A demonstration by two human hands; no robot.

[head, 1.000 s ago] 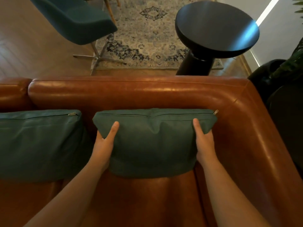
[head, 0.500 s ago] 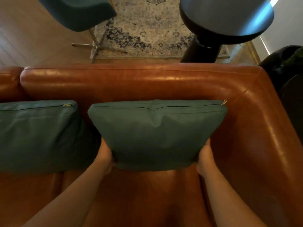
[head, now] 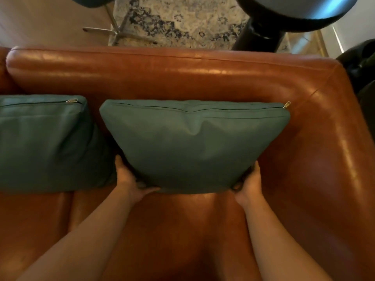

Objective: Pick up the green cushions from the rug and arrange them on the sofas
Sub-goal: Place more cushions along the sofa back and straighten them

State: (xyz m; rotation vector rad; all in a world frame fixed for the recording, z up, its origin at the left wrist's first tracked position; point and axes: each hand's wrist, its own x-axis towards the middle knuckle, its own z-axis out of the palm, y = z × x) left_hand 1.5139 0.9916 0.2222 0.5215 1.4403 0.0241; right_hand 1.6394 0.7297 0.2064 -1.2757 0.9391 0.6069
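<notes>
A green cushion stands against the backrest of the brown leather sofa, near its right corner, zip edge up. My left hand grips its lower left corner and my right hand grips its lower right corner, fingers tucked under the bottom edge. A second green cushion leans on the backrest just to the left, almost touching the first.
Behind the sofa lie a patterned rug, a round black side table and the metal legs of a teal chair. A dark object sits past the sofa's right arm.
My hands slid from the cushion's sides down to its bottom corners. The view tilted closer over the sofa, and the cushion's lower edge now lifts slightly off the seat.
</notes>
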